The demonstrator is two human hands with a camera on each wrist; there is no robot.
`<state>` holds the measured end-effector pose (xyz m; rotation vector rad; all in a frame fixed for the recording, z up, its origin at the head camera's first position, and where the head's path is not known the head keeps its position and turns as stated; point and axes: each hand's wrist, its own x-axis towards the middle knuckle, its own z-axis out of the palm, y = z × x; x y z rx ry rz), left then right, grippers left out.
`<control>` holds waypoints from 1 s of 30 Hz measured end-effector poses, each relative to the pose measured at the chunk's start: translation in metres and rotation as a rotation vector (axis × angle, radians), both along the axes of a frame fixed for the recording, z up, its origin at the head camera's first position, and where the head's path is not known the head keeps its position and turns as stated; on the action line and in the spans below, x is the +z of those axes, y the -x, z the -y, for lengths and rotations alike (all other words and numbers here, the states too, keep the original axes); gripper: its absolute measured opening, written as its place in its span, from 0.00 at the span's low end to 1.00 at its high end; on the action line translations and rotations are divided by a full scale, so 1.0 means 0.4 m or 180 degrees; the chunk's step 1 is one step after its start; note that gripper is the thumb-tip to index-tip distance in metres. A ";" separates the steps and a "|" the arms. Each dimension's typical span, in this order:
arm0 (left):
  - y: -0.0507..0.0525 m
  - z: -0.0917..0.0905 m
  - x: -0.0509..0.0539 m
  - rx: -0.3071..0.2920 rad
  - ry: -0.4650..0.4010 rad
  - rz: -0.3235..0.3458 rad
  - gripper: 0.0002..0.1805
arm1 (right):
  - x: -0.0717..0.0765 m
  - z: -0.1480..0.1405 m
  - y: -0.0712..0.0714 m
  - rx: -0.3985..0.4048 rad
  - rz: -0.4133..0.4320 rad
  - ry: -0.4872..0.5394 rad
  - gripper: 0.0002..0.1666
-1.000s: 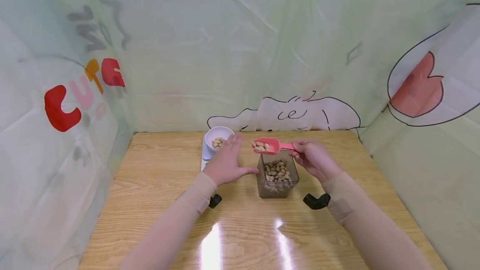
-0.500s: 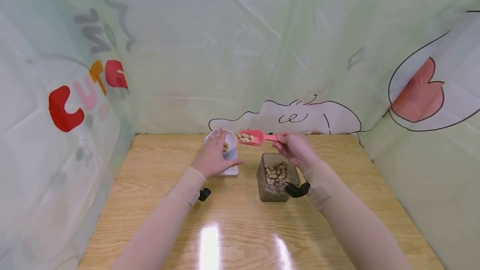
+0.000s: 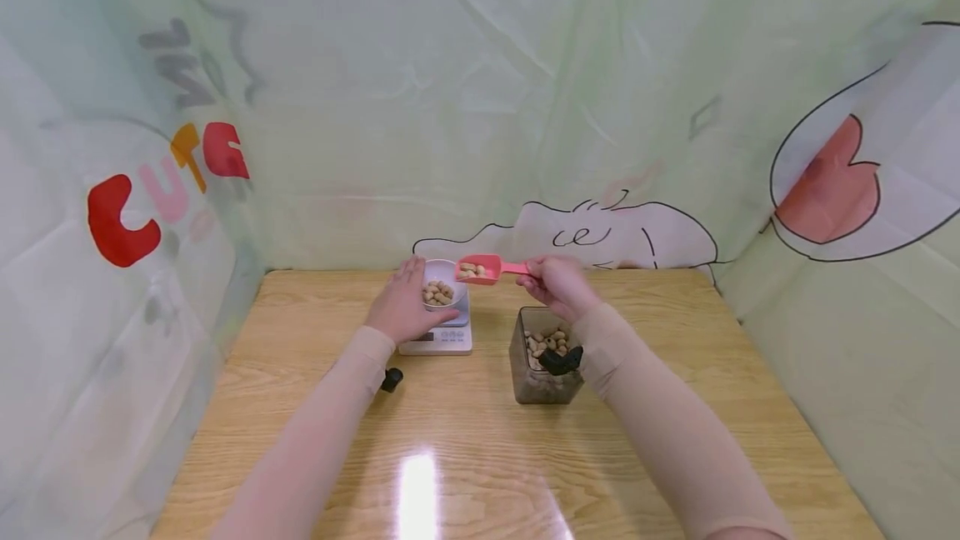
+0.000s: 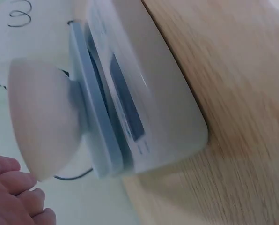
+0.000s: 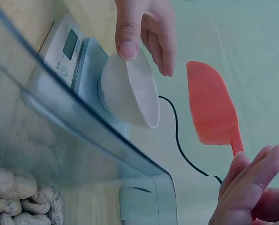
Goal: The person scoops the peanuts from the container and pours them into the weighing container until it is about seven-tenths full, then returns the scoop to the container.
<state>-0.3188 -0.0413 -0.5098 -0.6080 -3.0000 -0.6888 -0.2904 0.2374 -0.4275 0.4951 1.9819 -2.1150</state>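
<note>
Near one bowl (image 5: 117,93), one scoop (image 5: 212,105)

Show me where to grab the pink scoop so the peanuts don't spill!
Probably by the thin handle of the pink scoop, coming from the person's right, like the right hand does. The handle sticks out that way; the wide scooping end carries loose peanuts and points toward the white bowl.
</note>
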 end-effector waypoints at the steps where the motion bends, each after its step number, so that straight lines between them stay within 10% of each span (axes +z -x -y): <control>1: 0.003 0.002 -0.001 0.0013 -0.0008 0.0016 0.69 | -0.001 0.004 0.004 -0.0012 -0.0003 -0.0006 0.20; 19: 0.048 0.027 -0.031 0.0098 0.0057 0.0263 0.67 | 0.008 0.090 0.044 0.0037 -0.0188 -0.0742 0.21; 30: 0.048 0.029 -0.039 0.0112 -0.0038 0.0236 0.66 | 0.012 0.140 0.036 0.0205 -0.0890 -0.1769 0.15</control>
